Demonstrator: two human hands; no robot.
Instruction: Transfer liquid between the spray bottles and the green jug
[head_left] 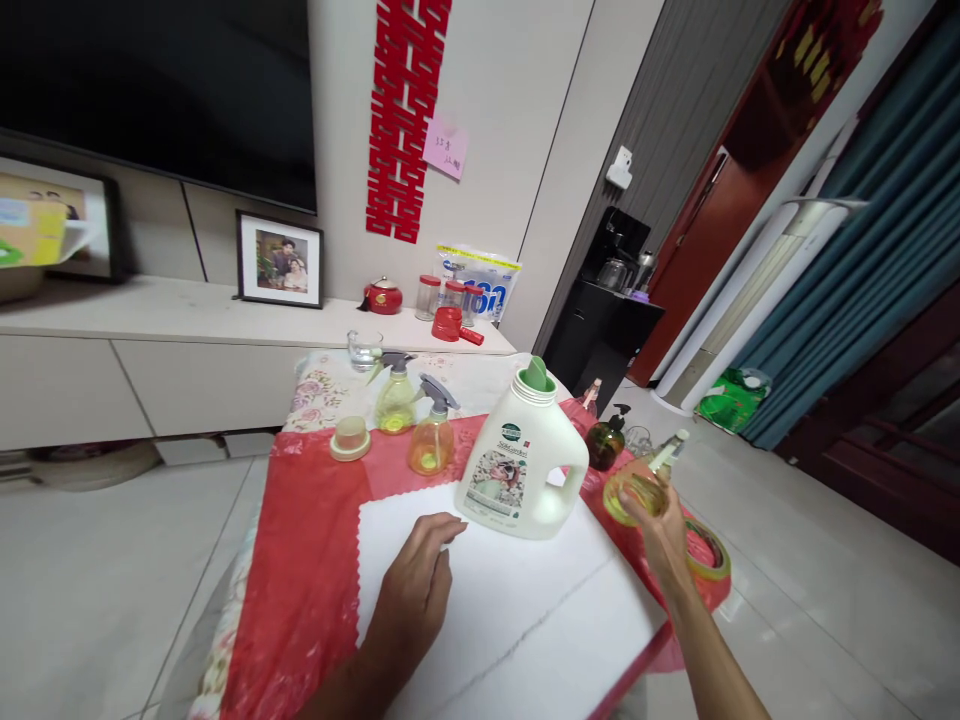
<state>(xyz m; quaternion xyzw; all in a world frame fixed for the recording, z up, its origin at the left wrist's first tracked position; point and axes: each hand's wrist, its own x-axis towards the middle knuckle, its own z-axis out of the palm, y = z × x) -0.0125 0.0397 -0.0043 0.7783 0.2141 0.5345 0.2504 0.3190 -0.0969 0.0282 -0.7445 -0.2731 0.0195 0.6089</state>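
Note:
My right hand (pixel 664 525) is closed round a clear, yellow-tinted bottle (pixel 628 492), which tilts to the right over the table's right side. My left hand (pixel 414 585) rests on the white board (pixel 517 620), its fingers loosely bent and the thumb apart, with nothing visible in it. Just beyond its fingertips stands a large white laundry detergent jug (pixel 517 465), upright, its green spout (pixel 535 374) showing in the uncapped mouth. Farther left stand an orange-tinted spray bottle (pixel 431 447) and a yellow-green spray bottle (pixel 395 405). A pale round cap (pixel 350 438) lies beside them.
A dark pump bottle (pixel 604 442) stands behind the held bottle. A roll of tape (pixel 709 550) lies at the table's right edge, on the red cover (pixel 300 540). A glass cup (pixel 365 350) stands at the back. Jars (pixel 427 298) and a red scoop (pixel 448 324) sit on the cabinet.

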